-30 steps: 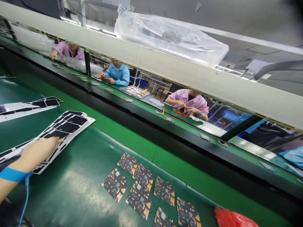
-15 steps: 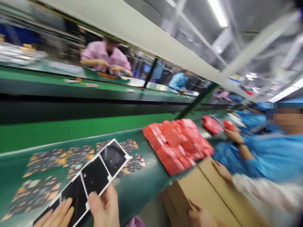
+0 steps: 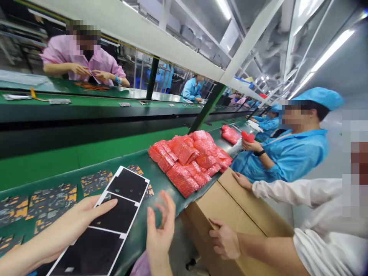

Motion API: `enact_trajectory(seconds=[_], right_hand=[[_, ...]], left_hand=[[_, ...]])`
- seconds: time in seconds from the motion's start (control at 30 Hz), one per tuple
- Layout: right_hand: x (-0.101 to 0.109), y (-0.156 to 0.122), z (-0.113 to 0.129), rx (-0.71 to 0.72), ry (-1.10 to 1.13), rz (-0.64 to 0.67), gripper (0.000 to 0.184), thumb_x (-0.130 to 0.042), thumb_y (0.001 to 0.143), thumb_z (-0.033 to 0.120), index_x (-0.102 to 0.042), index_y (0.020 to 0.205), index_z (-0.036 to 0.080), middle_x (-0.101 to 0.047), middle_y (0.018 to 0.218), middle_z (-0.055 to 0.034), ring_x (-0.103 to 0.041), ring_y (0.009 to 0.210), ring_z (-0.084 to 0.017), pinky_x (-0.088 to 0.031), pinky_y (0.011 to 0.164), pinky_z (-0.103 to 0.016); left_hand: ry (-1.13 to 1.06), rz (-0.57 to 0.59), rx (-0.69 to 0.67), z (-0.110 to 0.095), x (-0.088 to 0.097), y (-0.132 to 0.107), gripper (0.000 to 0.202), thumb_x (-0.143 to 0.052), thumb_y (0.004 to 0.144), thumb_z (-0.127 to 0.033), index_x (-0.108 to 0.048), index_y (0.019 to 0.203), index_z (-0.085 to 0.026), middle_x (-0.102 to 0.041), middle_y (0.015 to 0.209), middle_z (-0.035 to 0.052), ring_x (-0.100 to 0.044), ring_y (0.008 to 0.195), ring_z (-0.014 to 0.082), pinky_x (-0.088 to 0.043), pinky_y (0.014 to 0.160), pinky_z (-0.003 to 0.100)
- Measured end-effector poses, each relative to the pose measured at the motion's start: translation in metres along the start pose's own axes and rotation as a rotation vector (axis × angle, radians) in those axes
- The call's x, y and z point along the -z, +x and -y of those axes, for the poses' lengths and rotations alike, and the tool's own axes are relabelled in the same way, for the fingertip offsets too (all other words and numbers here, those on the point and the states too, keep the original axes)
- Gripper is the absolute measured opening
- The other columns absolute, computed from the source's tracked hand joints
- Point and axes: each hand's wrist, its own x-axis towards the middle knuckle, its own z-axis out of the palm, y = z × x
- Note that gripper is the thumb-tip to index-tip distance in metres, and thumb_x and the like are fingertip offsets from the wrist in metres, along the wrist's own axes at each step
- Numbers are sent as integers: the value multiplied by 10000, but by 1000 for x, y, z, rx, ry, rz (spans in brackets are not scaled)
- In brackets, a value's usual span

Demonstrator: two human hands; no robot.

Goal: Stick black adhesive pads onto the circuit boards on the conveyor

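My left hand (image 3: pixel 69 228) lies on a long white sheet of black rectangular panels (image 3: pixel 120 214), fingers stretched across its top and thumb hidden beneath. The sheet reaches over the green belt (image 3: pixel 94 151) and covers part of several orange-and-black flexible circuit boards (image 3: pixel 51 197). My right hand (image 3: pixel 159 235) hovers just right of the sheet's edge with its fingers spread and curled, holding nothing.
A heap of red bags (image 3: pixel 188 161) lies on the belt to the right. A person in white holds a cardboard box (image 3: pixel 244 214) with both hands beside me. A worker in blue (image 3: pixel 287 153) holds a red bag; others sit across the line.
My head turned right, off the stacks of sheets. My left hand brought one sheet over the circuit boards. My right hand held it half a second ago and has since let go.
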Motion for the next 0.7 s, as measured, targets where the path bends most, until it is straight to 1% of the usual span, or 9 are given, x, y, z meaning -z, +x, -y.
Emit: enact_trajectory(seconds=[0.03, 0.1, 0.17, 0.27, 0.33, 0.4, 0.5, 0.57, 0.7], right_hand=[[6, 10, 1, 143, -110, 57, 421, -693, 991, 464, -731, 1341, 233, -726, 1398, -137, -663, 1334, -290, -531, 1111, -463], [12, 30, 10, 322, -244, 342, 428, -717, 988, 412, -709, 1396, 283, -683, 1469, -113, -611, 1412, -300, -407, 1235, -513], [11, 44, 22, 352, -271, 606, 434, -717, 1001, 390, -684, 1428, 325, -689, 1456, -90, -649, 1373, -290, -300, 1293, -536], [6, 50, 33, 256, -188, 804, 394, -670, 1040, 391, -680, 1430, 343, -750, 1351, -70, -745, 1231, -265, -258, 1304, -555], [5, 46, 34, 169, -126, 869, 353, -631, 1061, 407, -699, 1404, 360, -789, 1273, -38, -796, 1101, -240, -286, 1297, -541], [5, 40, 32, 99, -84, 900, 339, -587, 1078, 425, -712, 1388, 370, -823, 1184, -7, -815, 963, -217, -324, 1285, -520], [6, 35, 32, 59, -38, 919, 369, -530, 1091, 449, -707, 1402, 358, -849, 952, 28, -783, 766, -198, -357, 1271, -511], [6, 35, 35, 42, -12, 935, 381, -506, 1093, 460, -716, 1393, 356, -833, 856, 42, -744, 680, -189, -359, 1268, -519], [-1, 38, 40, -30, 24, 978, 399, -483, 1083, 520, -784, 1295, 366, -837, 954, 29, -760, 771, -198, -369, 1258, -509]], left_hand=[[12, 47, 9, -5, -1, -3, 722, -632, 774, -769, -730, 1209, -202, -761, 1258, 56, -670, 1270, 292, -569, 1084, 327], [125, 114, -29, -12, -2, -10, 658, -575, 804, -723, -743, 1179, -209, -756, 1241, 36, -656, 1258, 298, -531, 1127, 354], [271, 152, -100, -13, -2, -17, 638, -480, 848, -697, -756, 1134, -199, -760, 1171, 37, -663, 1186, 304, -535, 1103, 376], [358, 239, -137, -5, 1, -22, 603, -428, 943, -661, -727, 1227, -221, -726, 1263, 20, -635, 1209, 270, -499, 1137, 351], [371, 271, -119, 2, 4, -23, 564, -441, 977, -643, -696, 1309, -265, -679, 1368, 3, -575, 1314, 271, -434, 1209, 367], [361, 275, -89, 6, 6, -25, 547, -448, 979, -634, -691, 1327, -290, -665, 1376, -5, -518, 1379, 290, -388, 1247, 404], [334, 283, -103, 7, 6, -28, 549, -426, 977, -629, -703, 1308, -291, -676, 1327, -12, -527, 1338, 284, -396, 1234, 395], [342, 299, -110, 7, 7, -32, 586, -403, 966, -664, -710, 1284, -278, -689, 1298, 0, -572, 1265, 281, -453, 1179, 385], [374, 262, -90, 8, 8, -41, 581, -404, 947, -681, -729, 1187, -263, -735, 1205, 32, -649, 1188, 294, -534, 1081, 388]])
